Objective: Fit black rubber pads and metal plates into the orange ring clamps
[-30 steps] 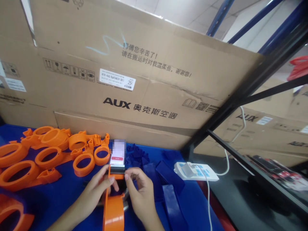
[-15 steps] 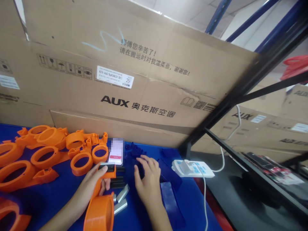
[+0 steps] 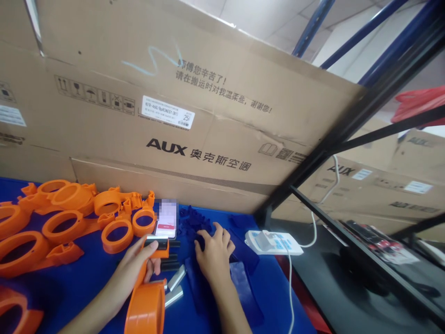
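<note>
My left hand (image 3: 134,266) grips an orange plastic part (image 3: 148,297), a ring with a straight arm that ends in a dark block under my thumb. My right hand (image 3: 213,255) rests with spread fingers on a heap of small dark blue plastic pieces (image 3: 194,222) on the blue table (image 3: 83,283). Whether its fingertips pinch a piece is hidden. Two silver metal bars (image 3: 174,287) and some black strips (image 3: 170,265) lie between my hands. A phone (image 3: 166,218) with a lit screen lies just beyond my left thumb.
Several orange rings (image 3: 66,218) fill the table's left side. Long dark blue blocks (image 3: 245,285) lie right of my right hand. A white power strip (image 3: 273,242) with its cord sits at the table's right edge. A big AUX cardboard box (image 3: 194,120) stands behind, beside a black rack frame (image 3: 347,125).
My right hand let go of the orange part's dark end and reached forward onto the blue pieces. My left hand tipped the orange part down toward the table.
</note>
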Available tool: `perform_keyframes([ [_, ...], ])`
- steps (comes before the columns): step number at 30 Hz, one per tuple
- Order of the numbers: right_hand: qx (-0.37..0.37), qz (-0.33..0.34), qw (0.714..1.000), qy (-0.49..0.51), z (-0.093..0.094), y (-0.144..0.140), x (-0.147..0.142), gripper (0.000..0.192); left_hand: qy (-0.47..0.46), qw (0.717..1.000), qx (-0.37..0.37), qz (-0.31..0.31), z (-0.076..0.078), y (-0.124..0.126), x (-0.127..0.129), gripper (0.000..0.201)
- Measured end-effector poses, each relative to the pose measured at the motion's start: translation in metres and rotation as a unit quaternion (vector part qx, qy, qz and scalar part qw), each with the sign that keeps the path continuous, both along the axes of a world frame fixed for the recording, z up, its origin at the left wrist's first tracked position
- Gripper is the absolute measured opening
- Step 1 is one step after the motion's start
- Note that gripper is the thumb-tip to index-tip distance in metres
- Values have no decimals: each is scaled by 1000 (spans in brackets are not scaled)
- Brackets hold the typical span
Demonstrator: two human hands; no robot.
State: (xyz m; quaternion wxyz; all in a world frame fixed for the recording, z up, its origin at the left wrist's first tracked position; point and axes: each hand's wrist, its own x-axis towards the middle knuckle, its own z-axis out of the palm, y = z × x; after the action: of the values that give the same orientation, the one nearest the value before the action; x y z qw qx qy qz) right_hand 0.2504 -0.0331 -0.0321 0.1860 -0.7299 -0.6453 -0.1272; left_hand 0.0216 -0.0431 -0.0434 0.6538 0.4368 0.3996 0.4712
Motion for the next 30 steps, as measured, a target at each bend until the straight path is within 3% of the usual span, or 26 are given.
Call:
perform_keyframes([
  [11, 38, -5, 999, 4, -8, 3, -8, 18, 10, 1000, 12, -7, -3, -1, 3, 30],
  [19, 99, 19, 989, 107, 2, -1, -4, 10, 8, 1000, 11, -6, -1, 0, 2, 30],
  [22, 133, 102, 958, 232, 6, -4, -4, 12, -3, 1000, 5, 6, -1, 0, 3, 29],
  [25, 109, 212, 896, 374, 9, -11, -10, 14, -14, 1000, 1, 5, 2, -2, 4, 30],
  [30, 74, 285, 848, 440, 11, -25, -32, 13, -13, 1000, -16, -9, 4, -5, 4, 39],
])
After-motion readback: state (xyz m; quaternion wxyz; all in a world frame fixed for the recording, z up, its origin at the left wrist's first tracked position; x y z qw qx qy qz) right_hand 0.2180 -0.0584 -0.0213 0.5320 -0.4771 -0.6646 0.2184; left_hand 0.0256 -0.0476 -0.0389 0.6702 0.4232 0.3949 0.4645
